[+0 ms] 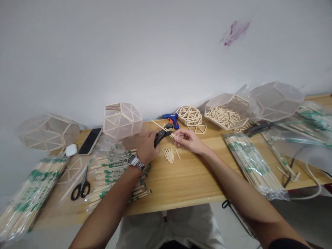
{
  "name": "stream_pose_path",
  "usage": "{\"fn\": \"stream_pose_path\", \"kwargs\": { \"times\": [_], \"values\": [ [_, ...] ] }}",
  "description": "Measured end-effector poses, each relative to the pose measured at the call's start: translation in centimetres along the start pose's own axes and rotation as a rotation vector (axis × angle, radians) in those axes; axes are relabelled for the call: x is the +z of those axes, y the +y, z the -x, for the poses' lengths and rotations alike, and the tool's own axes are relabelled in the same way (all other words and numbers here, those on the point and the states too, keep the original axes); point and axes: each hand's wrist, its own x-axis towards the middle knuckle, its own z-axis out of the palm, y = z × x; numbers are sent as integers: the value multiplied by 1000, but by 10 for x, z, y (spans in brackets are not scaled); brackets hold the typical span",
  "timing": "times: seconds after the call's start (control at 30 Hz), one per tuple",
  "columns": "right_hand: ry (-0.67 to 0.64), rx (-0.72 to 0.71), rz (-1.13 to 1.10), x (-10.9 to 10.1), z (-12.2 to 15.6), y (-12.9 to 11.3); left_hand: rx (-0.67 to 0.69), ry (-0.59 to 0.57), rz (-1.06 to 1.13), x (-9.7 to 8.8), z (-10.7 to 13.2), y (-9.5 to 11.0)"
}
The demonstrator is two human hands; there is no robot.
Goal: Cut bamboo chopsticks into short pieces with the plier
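Note:
My left hand (147,148), with a watch on its wrist, is closed around the handles of a black hand cutter (161,136). My right hand (188,141) pinches a pair of thin wooden chopsticks (157,124), which slant up and left across the cutter's jaws. Whether the blades press on the wood is too small to tell. Just below both hands, a little group of short cut stick pieces (169,155) lies on the wooden table (176,186). Paper-wrapped chopsticks (111,173) are spread beneath and beside my left forearm.
Behind my hands are a blue glue gun (172,119) and stacked stick frames (189,115). A faceted shade (225,100) holds many short pieces; another shade (123,119) stands left. Scissors (81,188), a phone (90,141) and packed chopsticks (255,166) lie around.

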Motion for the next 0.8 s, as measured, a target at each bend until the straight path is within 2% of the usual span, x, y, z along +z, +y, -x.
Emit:
{"fn": "stream_pose_path", "kwargs": {
  "times": [0.13,0.2,0.27,0.43,0.6,0.8],
  "values": [
    [122,-35,185,-7,-2,3,-45,105,-6,-5,-3,-3],
    [181,-61,297,-9,-3,3,-70,111,-19,-8,-4,-3],
    [177,-74,332,-8,-3,4,-75,97,-20,-9,-4,-3],
    [119,-96,270,-2,0,3,-23,81,8,-6,-3,-1],
    [62,-34,113,2,1,2,-5,84,29,-6,-1,0],
    [74,-31,66,4,1,0,-18,63,27,-7,-1,2]
  ]
}}
